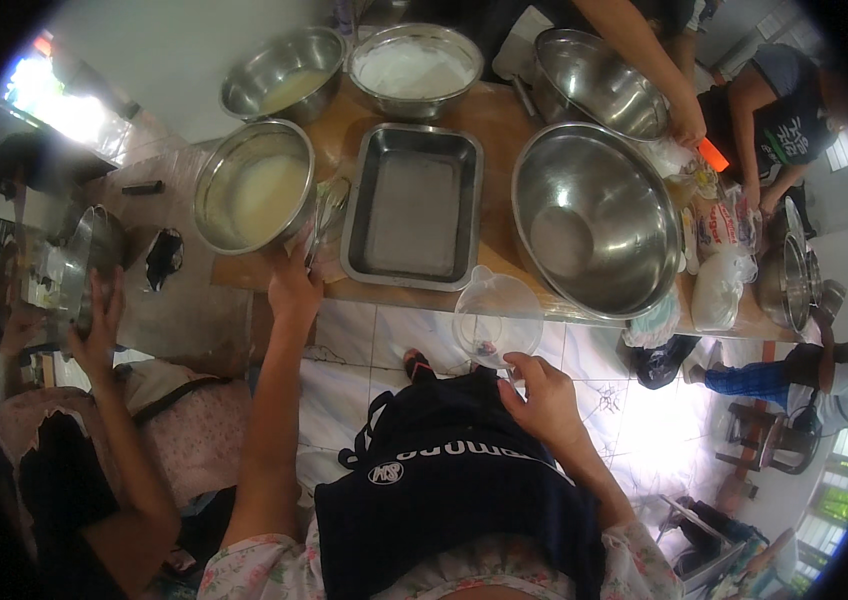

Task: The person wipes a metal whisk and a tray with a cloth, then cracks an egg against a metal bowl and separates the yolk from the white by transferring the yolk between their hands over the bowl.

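My right hand (546, 398) is closed on the handle of a clear plastic measuring jug (500, 318), held just off the table's near edge. The jug looks nearly empty, with a small dark mark near its base. At the table edge, my left hand (294, 288) has its fingers closed around the lower end of a wire whisk (328, 212). That whisk stands between a steel bowl (206, 200) of pale batter (266, 198) and a rectangular metal baking pan (412, 215) with nothing in it. The left fingertips are partly hidden.
Behind are a steel bowl (234, 90) of yellowish liquid and another of white foam (416, 68). Large steel bowls (599, 215) stand at right, beside plastic bags (720, 285). A co-worker's arm (654, 60) reaches in at the back; another person handles a bowl (84, 262) at left.
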Motion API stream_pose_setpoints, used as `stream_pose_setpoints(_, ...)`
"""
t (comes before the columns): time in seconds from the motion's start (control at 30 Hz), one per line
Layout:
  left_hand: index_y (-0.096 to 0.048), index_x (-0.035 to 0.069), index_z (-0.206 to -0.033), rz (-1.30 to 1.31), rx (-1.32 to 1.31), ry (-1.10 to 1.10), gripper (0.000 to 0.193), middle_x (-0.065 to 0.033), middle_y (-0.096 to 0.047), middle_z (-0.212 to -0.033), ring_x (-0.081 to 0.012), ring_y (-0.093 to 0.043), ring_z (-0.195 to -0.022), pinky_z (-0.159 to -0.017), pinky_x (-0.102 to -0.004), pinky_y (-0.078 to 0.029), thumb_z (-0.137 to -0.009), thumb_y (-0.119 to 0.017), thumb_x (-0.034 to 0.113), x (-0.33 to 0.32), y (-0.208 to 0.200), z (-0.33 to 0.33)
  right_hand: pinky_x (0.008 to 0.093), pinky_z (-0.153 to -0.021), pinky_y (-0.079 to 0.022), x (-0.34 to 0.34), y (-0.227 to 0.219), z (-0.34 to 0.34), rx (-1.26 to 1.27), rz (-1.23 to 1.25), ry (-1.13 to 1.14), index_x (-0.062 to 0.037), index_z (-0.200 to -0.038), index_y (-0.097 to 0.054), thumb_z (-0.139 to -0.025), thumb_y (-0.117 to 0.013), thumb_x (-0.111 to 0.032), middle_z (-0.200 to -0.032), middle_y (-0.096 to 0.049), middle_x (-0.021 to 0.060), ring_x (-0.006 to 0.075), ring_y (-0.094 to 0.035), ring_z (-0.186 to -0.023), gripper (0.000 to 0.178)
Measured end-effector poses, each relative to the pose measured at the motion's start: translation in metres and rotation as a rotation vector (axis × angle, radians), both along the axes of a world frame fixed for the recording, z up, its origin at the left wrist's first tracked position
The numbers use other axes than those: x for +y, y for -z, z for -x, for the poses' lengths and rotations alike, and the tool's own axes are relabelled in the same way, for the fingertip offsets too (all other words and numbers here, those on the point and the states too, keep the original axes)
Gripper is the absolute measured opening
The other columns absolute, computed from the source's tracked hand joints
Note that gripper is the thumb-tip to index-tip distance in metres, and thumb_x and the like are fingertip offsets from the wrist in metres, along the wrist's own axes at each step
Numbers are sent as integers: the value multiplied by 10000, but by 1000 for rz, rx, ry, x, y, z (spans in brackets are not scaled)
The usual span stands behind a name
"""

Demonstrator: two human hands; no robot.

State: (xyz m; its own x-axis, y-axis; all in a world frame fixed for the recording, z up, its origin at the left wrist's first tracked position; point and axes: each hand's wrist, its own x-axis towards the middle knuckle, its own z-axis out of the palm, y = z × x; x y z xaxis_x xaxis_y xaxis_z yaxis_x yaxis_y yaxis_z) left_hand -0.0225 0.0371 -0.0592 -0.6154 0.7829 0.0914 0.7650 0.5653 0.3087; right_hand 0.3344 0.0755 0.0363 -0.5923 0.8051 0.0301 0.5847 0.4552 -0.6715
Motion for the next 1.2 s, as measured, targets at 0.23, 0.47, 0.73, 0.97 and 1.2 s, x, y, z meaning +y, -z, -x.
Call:
stream_pose_setpoints(0.23, -406, 121, -1239, -23, -104, 4, 458, -229, -547, -941, -402, -544, -832, -717, -452, -441, -799, -532, 140, -10, -6, -10, 351, -557, -491, 2, 5, -5, 28, 11, -7, -78, -961, -545, -696, -645, -114, -728, -596, 103, 267, -604, -627, 285)
stream_pose_setpoints(0.47, -444, 5, -1150, -238, -52, 137, 373, -226, -555, -917, -392, -541, -797, -674, -432, -433, -816, -529, 149, -15, -31, -51, 357, -561, -493, 8, 7, -11, 19, 60, 6, -85, -986, -535, -702, -642, -130, -753, -599, 116, 276, -606, -635, 307)
stream_pose_setpoints(0.73, -438, -1, -1157, -344, -55, 159, 387, -224, -557, -872, -403, -539, -761, -657, -431, -435, -811, -541, 139, 1, -38, -71, 328, -522, -474, 12, 9, -8, 66, 4, -12, -87, -986, -550, -702, -653, -115, -738, -598, 94, 240, -585, -569, 303)
stream_pose_setpoints(0.97, -443, 12, -1161, -194, -149, 88, 391, -222, -567, -829, -393, -550, -762, -663, -454, -428, -809, -540, 153, 4, -38, -41, 359, -560, -491, 14, 10, -14, 20, 77, 13, -89, -992, -542, -709, -637, -149, -767, -597, 111, 279, -602, -644, 305)
stream_pose_setpoints(1.2, -428, -32, -1181, 66, -115, 178, 442, -223, -553, -938, -368, -550, -840, -727, -426, -444, -816, -530, 195, 59, -38, -81, 369, -553, -484, 16, 16, -6, 71, -23, -46, -90, -995, -540, -700, -637, -145, -762, -593, 112, 293, -589, -626, 315)
